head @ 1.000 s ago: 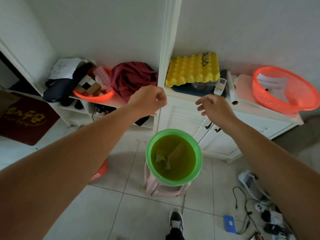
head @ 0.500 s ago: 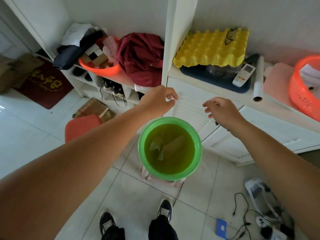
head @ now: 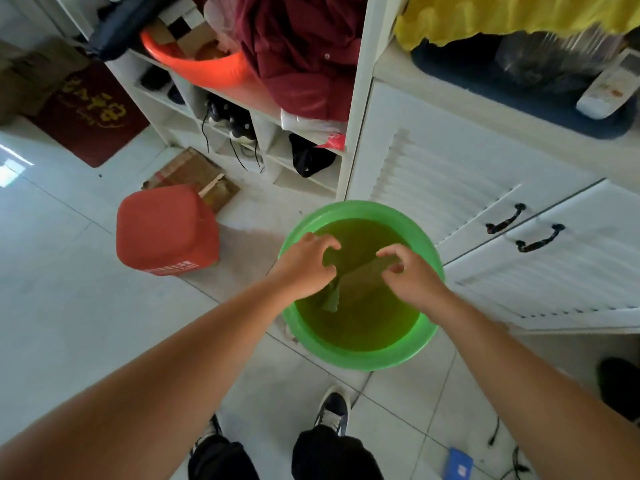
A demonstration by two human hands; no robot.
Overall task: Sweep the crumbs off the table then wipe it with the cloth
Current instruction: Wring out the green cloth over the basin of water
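A green basin (head: 360, 358) full of water stands low in front of me. A cloth (head: 360, 282) lies under the water as a slanted band. Both hands are down over the water. My left hand (head: 306, 265) hovers at the cloth's left side with curled fingers, and nothing shows in its grasp. My right hand (head: 412, 275) pinches the cloth's upper right end between thumb and fingertips. No table is in view.
A red stool (head: 166, 226) stands on the tile floor left of the basin, with flattened cardboard (head: 194, 174) behind it. A white louvred cabinet (head: 505, 220) is close on the right and shoe shelves (head: 242, 133) are behind. My shoes (head: 332, 410) are just below the basin.
Both hands have dropped from in front of the cabinet down into the basin. The view has tilted down and moved closer to the basin.
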